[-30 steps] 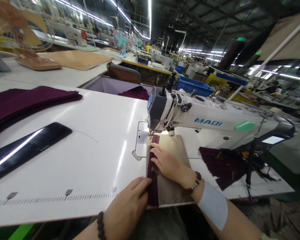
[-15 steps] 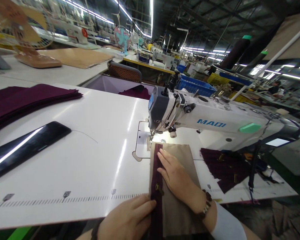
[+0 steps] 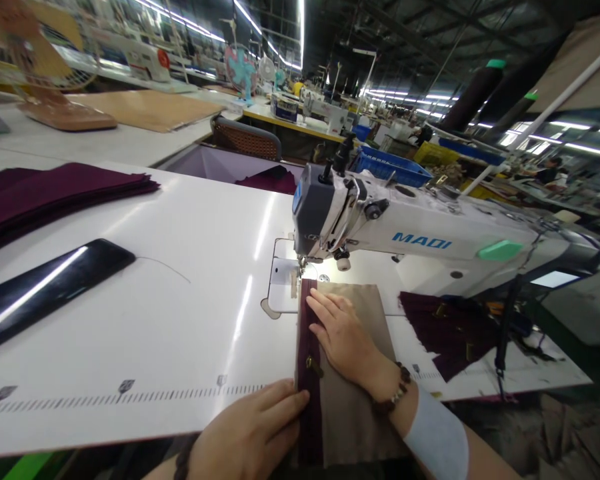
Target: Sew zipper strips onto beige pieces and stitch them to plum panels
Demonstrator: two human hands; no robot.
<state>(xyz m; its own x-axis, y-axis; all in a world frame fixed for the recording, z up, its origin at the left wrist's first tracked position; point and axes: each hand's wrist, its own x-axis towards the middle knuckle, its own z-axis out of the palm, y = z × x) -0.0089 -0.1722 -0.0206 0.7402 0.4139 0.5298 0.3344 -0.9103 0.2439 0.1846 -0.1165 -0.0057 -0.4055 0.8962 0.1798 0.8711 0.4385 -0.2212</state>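
A tan fabric piece (image 3: pixel 367 313) with a maroon zipper strip (image 3: pixel 307 347) along its left edge lies under the head of a white sewing machine (image 3: pixel 420 243). My right hand (image 3: pixel 343 333) presses flat on the fabric just behind the needle, fingers on the strip. At the table's near edge my left hand (image 3: pixel 253 433) pinches the lower end of the maroon strip, next to its brass zipper pull (image 3: pixel 313 365).
A stack of maroon fabric (image 3: pixel 40 197) lies far left, and a black glossy bar (image 3: pixel 40 287) sits in front of it. More maroon pieces (image 3: pixel 450 330) lie right of the machine. A printed ruler (image 3: pixel 120 395) runs along the white table's front edge.
Both hands drew the fabric back towards me, then slid it forward again towards the needle. The view shifted slightly.
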